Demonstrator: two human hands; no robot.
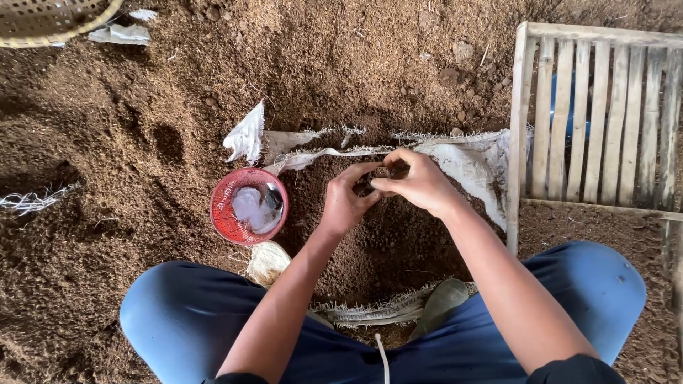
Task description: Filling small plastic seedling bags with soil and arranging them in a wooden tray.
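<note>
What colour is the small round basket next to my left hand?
Red, a mesh basket holding pale, whitish contents, just beside the left hand. It shows in the head view.

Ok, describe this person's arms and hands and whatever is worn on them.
Both forearms are bare down to the left hand and right hand. No gloves, rings, watch or bracelet show. Dark sleeve edges appear only near the upper arms at the bottom of the picture.
</note>
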